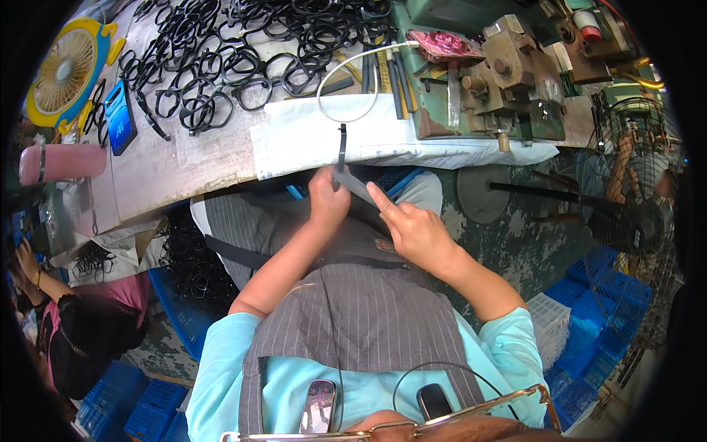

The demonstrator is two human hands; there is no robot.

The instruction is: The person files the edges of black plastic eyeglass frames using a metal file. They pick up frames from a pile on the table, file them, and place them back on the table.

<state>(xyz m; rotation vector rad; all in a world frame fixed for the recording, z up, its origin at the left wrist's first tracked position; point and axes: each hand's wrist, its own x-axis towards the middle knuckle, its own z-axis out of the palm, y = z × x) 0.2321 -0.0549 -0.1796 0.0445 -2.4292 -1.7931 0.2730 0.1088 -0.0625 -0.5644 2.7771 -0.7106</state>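
Just off the table's front edge, my left hand (328, 197) is closed round a black eyeglass frame (342, 140), seen nearly edge-on, one slim end pointing up and the rest hidden by the fingers. My right hand (416, 232) grips a flat grey file (358, 188), its index finger stretched along it. The file's far end meets the frame at my left fingers; motion smears it a little. A heap of black eyeglass frames (221, 66) covers the back of the table.
Several flat bars (398, 85) lie beside a green machine (508, 81) with a phone (445, 46) on it. A fan (68, 68), blue phone (120, 118) and pink cylinder (62, 163) sit at left. A floor fan (637, 214) and blue crates (589, 309) stand right; a co-worker (96, 331) left.
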